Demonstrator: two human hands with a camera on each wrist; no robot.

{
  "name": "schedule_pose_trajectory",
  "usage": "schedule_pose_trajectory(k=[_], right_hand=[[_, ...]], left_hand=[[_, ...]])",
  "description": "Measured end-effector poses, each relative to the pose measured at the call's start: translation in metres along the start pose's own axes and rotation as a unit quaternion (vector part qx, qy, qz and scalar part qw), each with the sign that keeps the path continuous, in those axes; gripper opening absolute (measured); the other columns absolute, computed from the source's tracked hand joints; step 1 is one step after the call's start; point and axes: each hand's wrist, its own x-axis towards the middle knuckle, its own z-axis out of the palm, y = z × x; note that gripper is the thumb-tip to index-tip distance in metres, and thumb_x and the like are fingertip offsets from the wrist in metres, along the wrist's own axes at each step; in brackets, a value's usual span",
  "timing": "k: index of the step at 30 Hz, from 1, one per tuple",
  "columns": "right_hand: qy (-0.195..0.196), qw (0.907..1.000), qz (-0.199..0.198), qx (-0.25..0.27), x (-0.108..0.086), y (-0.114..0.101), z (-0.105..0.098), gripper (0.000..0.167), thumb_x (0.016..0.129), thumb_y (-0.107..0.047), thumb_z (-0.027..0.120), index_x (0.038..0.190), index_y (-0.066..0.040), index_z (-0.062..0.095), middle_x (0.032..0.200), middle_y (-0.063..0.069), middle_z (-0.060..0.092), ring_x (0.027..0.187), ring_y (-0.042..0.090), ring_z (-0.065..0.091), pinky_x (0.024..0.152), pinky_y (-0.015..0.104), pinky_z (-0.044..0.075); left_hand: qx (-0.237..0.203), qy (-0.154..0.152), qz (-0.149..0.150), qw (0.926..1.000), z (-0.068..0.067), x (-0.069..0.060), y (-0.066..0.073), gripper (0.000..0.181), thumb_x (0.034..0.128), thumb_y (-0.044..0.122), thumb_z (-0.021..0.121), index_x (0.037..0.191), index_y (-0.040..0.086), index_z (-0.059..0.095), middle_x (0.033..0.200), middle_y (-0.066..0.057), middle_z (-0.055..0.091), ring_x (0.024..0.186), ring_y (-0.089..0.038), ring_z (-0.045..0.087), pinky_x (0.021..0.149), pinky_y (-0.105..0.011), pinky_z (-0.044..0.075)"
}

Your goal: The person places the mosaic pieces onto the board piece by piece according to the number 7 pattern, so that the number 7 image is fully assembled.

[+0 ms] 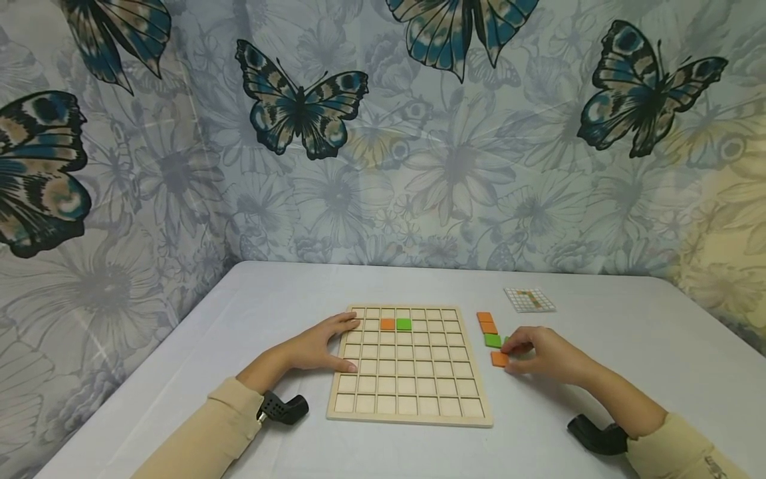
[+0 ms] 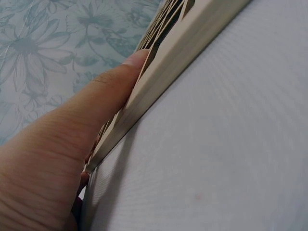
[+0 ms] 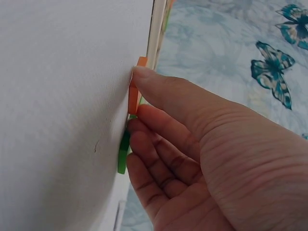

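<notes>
A light wooden grid board (image 1: 413, 368) lies flat on the table. One orange tile (image 1: 387, 324) and one green tile (image 1: 403, 324) sit side by side in its second row. My left hand (image 1: 312, 344) rests on the board's left edge, thumb and fingers spread apart; the thumb (image 2: 110, 86) touches the rim in the left wrist view. Right of the board, my right hand (image 1: 547, 356) pinches an orange tile (image 3: 134, 98) between thumb and forefinger at the table surface. A green tile (image 3: 123, 153) lies by its other fingers, partly hidden by them in the head view.
Above the right hand, two orange tiles (image 1: 487, 322) and a green tile (image 1: 493, 340) lie in a column beside the board. A small pattern card (image 1: 530, 300) with a grid lies farther back on the white table (image 1: 287, 289). A butterfly-printed cloth hangs behind.
</notes>
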Motion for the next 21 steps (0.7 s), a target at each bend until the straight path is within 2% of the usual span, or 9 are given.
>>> schedule_pose_trajectory(k=[13,21], right_hand=[[0.006,0.9996,-0.019,-0.020,0.0010,-0.0020,0.0007,0.018,0.076,-0.020,0.076,0.090,-0.011,0.070,0.089,-0.006,0.063,0.082,0.007,0.059,0.073,0.024,0.051],[0.007,0.9996,-0.005,-0.028,0.0004,0.0002,0.0019,0.018,0.075,-0.018,0.076,0.089,-0.010,0.068,0.089,-0.005,0.065,0.080,0.007,0.058,0.071,0.023,0.051]], left_hand=[[0.003,0.004,0.005,1.0000,0.0000,-0.0006,-0.0012,0.090,0.0720,0.045,0.077,0.145,0.015,0.034,0.156,-0.004,0.018,0.144,-0.032,0.013,0.113,-0.056,0.018],[0.000,0.002,-0.001,1.0000,0.0009,0.0000,-0.0025,0.090,0.0716,0.046,0.077,0.145,0.016,0.034,0.156,-0.002,0.017,0.144,-0.031,0.012,0.113,-0.056,0.018]])
